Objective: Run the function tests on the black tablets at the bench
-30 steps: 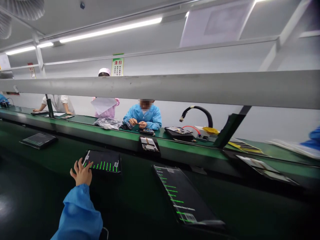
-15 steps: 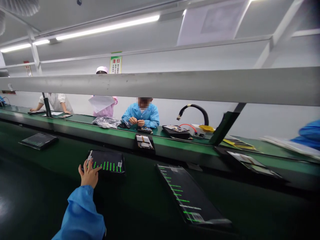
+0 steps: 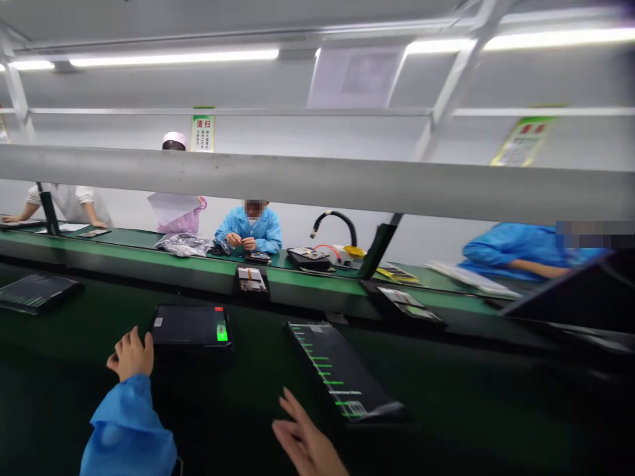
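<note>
My left hand (image 3: 131, 353), in a blue sleeve, is at the left edge of a tablet (image 3: 191, 327) lying flat on the dark green bench. Its fingers are apart and hold nothing; whether they touch the edge I cannot tell. That tablet's screen is dark, with a red mark and a green block on its right side. At the lower middle, my right hand (image 3: 310, 436) is in the air with fingers stretched out, holding nothing. Beside it lies a longer tablet (image 3: 342, 370) with green bars on its screen and clear film over it.
Another tablet (image 3: 37, 292) lies at far left. Opened devices (image 3: 252, 281) stand along the raised green ledge (image 3: 196, 268). A grey beam (image 3: 297, 178) crosses in front at head height. A person in blue (image 3: 251, 231) works opposite; other people stand farther left and sit right.
My left hand has lifted off the tablet's screen to its left edge. That screen went from green bars to red and green marks. My right hand has come into view, and the view turned right.
</note>
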`<state>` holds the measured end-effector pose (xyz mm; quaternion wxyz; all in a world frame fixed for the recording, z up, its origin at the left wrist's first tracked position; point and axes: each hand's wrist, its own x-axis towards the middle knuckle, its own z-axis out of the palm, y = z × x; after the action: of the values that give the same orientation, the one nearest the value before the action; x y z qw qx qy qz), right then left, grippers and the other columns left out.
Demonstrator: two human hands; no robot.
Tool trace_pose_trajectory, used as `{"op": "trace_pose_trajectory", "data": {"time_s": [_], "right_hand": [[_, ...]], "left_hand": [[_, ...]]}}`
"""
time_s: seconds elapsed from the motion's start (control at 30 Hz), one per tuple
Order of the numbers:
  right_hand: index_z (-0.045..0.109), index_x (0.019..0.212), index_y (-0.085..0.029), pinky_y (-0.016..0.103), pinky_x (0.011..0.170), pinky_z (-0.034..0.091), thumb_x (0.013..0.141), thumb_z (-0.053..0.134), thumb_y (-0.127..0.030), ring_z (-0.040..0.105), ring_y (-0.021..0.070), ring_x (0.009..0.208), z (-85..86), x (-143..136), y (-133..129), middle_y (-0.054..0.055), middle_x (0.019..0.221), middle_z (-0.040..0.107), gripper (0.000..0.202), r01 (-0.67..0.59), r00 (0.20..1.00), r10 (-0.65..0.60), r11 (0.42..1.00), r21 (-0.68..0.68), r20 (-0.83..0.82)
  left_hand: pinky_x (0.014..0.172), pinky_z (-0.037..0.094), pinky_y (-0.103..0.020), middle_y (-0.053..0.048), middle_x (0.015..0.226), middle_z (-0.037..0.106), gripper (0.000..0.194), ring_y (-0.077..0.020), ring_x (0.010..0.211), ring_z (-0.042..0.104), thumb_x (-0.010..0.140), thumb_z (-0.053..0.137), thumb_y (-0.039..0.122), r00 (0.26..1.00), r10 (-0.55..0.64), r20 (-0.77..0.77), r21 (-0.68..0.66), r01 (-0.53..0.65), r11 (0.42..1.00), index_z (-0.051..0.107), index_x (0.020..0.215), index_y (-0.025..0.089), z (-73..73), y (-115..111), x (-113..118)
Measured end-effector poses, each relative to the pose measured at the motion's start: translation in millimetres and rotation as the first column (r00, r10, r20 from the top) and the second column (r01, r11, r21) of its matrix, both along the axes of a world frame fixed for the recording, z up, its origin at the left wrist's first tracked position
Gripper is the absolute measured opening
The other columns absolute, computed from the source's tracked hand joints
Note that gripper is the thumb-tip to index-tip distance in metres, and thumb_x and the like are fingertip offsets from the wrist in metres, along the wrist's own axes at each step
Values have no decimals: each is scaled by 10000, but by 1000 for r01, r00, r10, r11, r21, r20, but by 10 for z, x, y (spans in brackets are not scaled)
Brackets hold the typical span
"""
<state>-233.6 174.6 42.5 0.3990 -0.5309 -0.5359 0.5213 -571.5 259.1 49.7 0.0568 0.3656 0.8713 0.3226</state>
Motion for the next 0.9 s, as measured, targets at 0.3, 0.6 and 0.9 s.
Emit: {"op": "trace_pose_trajectory", "data": {"time_s": [0.3,0.6,0.9], "right_hand": [[450,1172,-88,331,898,491,480,865,-629,509,322,1139,-317,-298,369,209,1248,487,971,210,878,-284,952,-224,-384],[490,764,-154,243,594,486,731,748,-316,609,191,671,-83,-689,1185,34,696,564,306,319,894,-387,904,-286,-227],[531,683,-138,163,497,418,872,538,-96,505,101,517,3,-814,822,-23,603,479,193,215,940,-298,897,-387,-168]], "left_hand": [[955,306,-506,-132,1251,609,538,-314,1168,513,874,239,417,978,-93,188,-32,101,994,484,1272,151,-212,147,-34],[951,306,-476,-152,1152,658,602,-310,1128,544,869,225,397,921,-265,284,6,275,961,390,1358,86,-237,191,129],[1008,236,-520,-198,1149,649,662,-343,1138,542,872,212,455,888,-316,334,28,326,945,361,1380,58,-177,170,-2]]}}
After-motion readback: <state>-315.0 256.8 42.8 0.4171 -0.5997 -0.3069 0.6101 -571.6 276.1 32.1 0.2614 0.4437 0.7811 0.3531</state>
